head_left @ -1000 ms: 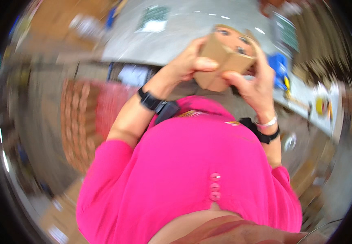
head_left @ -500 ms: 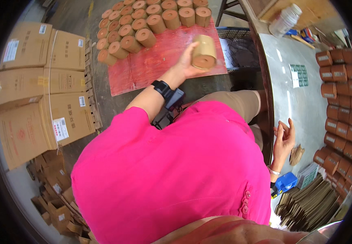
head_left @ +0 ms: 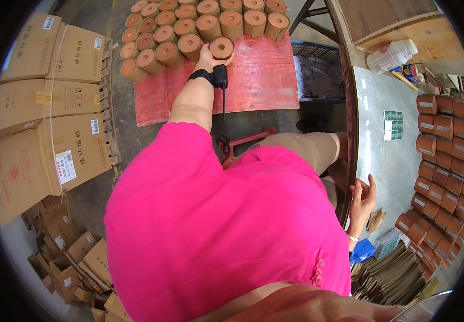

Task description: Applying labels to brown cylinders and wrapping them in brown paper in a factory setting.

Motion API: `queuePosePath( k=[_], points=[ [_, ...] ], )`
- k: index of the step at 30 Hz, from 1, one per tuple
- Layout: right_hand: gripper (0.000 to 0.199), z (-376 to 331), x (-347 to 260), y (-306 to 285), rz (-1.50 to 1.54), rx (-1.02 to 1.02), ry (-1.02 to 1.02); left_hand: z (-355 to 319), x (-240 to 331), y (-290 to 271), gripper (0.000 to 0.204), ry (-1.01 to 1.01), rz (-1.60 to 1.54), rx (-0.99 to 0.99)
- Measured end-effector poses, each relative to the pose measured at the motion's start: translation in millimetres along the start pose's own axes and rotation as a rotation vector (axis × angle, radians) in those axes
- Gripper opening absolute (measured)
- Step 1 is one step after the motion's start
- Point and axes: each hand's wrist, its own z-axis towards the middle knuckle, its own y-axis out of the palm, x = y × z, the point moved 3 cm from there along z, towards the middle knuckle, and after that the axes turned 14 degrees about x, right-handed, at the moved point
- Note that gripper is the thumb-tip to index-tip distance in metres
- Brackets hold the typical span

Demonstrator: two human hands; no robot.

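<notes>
My left hand (head_left: 206, 58) grips a terracotta pot (head_left: 221, 48) that has a small hole in its upward-facing end. It is at the near edge of several rows of similar pots (head_left: 190, 43) wrapped in brown cardboard, which stand on a red board (head_left: 258, 75). Whether the held pot rests on the board is hidden. Over the edge of the grey worktop (head_left: 377, 161) hovers my right hand (head_left: 362, 203), its fingers loosely bent and apart, holding nothing. A sheet of green labels (head_left: 393, 125) lies farther up that worktop.
Stacked cartons (head_left: 20, 155) stand at the left, with loose cardboard boxes (head_left: 71, 257) below them. A black crate (head_left: 320, 70) sits between board and worktop. On the right are stacked terracotta pots (head_left: 441, 161), a plastic bottle (head_left: 392, 56) and flat cardboard pieces (head_left: 387, 273).
My left hand has carried the pot left and away from me to the rows, turning its holed end upward. My right hand has shifted slightly left and nearer.
</notes>
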Motion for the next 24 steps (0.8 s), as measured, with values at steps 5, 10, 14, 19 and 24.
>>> queuePosePath(
  k=[5,10,14,19,24],
  points=[
    [0.049,3,3,-1,0.034,0.03,0.08,15,15,-1,0.059,-0.045,-0.196,0.117],
    [0.046,7,9,-10,0.019,0.07,-0.025,41,28,-19,0.05,0.337,-0.197,0.136],
    [0.039,0,39,-55,-0.328,0.474,-0.152,69,57,-34,0.042,0.377,-0.011,0.137],
    [0.041,-27,89,-102,-0.816,0.738,0.01,42,8,-5,0.042,0.114,-0.188,0.337],
    [0.046,-42,118,-106,-0.778,0.687,0.258,-81,-147,83,0.037,-0.033,0.51,0.107]
  ],
)
